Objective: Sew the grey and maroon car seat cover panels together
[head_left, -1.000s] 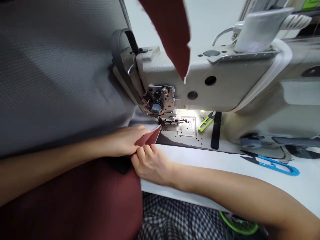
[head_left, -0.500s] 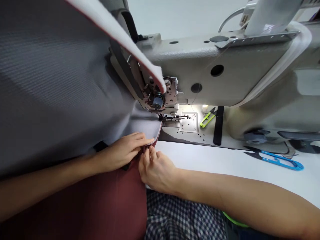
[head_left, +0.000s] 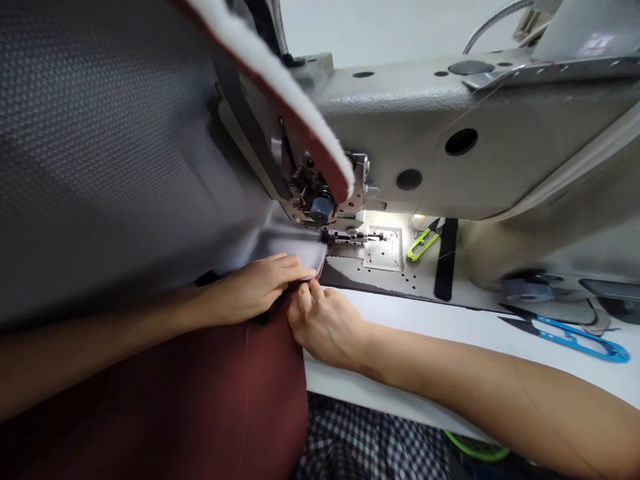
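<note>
A sewing machine point(head_left: 400, 133) has its presser foot and needle area over the edge of a grey textured fabric point(head_left: 125, 153), which drapes up on the left. Dark red fabric point(head_left: 210, 393) hangs below, meeting the grey piece along an edge. My left hand point(head_left: 267, 283) lies on the grey fabric just before the presser foot, index finger stretched along the edge. My right hand point(head_left: 327, 320) is closed, pinching the red fabric's edge right beside the left fingertips. A white-and-red padded edge point(head_left: 325, 140) hangs in front of the machine head and partly hides it.
Yellow-green thread snips point(head_left: 423, 245) rest on the machine bed next to a black strip point(head_left: 447, 260). Blue thread snips point(head_left: 575, 339) lie on the white tabletop point(head_left: 425, 333) at right. A thread runs down from the machine arm.
Both hands have moved slightly with the fabric edge toward the presser foot. The hanging padded edge has shifted right and lower across the machine head. The view has shifted a little.
</note>
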{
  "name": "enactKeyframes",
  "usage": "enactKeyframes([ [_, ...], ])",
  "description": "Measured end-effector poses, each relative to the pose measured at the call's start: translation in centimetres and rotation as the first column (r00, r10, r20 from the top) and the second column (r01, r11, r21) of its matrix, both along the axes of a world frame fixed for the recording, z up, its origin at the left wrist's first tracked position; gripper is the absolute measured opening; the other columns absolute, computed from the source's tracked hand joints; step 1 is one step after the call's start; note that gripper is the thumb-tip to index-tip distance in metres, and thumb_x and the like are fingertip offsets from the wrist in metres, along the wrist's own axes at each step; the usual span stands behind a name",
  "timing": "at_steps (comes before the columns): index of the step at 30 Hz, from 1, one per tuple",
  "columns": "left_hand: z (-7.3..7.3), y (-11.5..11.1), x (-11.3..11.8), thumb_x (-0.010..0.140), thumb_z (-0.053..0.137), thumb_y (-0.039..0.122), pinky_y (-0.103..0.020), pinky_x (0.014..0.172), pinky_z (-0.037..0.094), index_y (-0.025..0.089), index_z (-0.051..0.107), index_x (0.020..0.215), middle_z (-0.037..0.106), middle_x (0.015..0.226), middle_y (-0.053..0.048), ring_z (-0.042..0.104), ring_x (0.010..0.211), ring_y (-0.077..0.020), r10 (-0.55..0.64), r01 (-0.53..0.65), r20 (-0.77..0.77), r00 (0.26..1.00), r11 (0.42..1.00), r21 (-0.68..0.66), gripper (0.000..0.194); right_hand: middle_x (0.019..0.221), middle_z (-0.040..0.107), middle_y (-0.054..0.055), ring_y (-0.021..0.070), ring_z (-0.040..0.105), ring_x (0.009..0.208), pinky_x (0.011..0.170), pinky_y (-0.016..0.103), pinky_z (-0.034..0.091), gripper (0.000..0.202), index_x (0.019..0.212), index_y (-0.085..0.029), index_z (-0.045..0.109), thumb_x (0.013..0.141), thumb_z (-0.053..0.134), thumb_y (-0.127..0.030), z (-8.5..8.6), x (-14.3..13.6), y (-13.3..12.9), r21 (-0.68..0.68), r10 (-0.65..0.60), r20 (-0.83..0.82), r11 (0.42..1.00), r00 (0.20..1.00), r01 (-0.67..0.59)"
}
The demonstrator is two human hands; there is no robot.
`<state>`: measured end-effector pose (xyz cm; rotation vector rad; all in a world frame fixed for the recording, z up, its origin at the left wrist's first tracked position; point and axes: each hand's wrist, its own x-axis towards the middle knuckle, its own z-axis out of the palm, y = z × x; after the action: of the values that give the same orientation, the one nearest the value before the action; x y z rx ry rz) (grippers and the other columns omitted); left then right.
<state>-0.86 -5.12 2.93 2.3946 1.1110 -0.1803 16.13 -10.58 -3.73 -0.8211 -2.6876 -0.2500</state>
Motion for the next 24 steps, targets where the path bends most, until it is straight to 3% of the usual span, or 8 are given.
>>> enactKeyframes([
  [8,-1.7,1.6,-0.1,0.095,0.038,0.011,-0.028,0.097,0.041,0.020,0.059,0.130,0.062,0.111,-0.005,0.053,0.106,-0.0177,-0.087,0.082,0.019,0.996,0.980,0.181,0.042,0.109,0.064,0.030,0.0317,0.065,0.096,0.062,0.037,0.054,0.031,0.110,0.002,0.063,0.091,0.041,-0.006,0.2,0.2,1.2,-0.033,-0.071,0.018,0.997,0.997,0.072],
  [12,-1.3,2.1,0.1,0.092,0.045,0.010,-0.029,0.089,0.042,0.019,0.060,0.126,0.062,0.104,-0.005,0.053,0.098,-0.0189,-0.161,0.178,-0.084,0.983,0.948,0.264,0.038,0.112,0.064,0.031,0.0331,0.064,0.102,0.067,0.038,0.054,0.031,0.112,0.003,0.063,0.092,0.042,-0.007,0.0,0.3,1.2,-0.026,-0.097,-0.002,0.995,0.995,0.097],
  [17,-0.5,2.1,0.5,0.086,0.053,0.009,-0.029,0.073,0.039,0.019,0.062,0.116,0.061,0.095,-0.004,0.051,0.088,-0.0190,-0.253,0.308,-0.204,0.946,0.897,0.317,0.033,0.117,0.065,0.029,0.0322,0.065,0.104,0.071,0.037,0.054,0.031,0.113,0.003,0.065,0.093,0.044,-0.008,-0.3,0.8,0.4,0.032,0.030,-0.050,0.999,0.998,-0.028],
  [24,-0.4,2.2,1.3,0.090,0.048,0.009,-0.029,0.077,0.038,0.019,0.066,0.104,0.060,0.091,-0.002,0.051,0.086,-0.0175,-0.210,0.244,-0.170,0.963,0.947,0.210,0.025,0.112,0.067,0.025,0.0334,0.064,0.107,0.065,0.036,0.054,0.026,0.109,-0.003,0.067,0.093,0.048,-0.009,0.6,0.8,0.8,-0.109,0.028,0.010,0.994,1.000,-0.027],
])
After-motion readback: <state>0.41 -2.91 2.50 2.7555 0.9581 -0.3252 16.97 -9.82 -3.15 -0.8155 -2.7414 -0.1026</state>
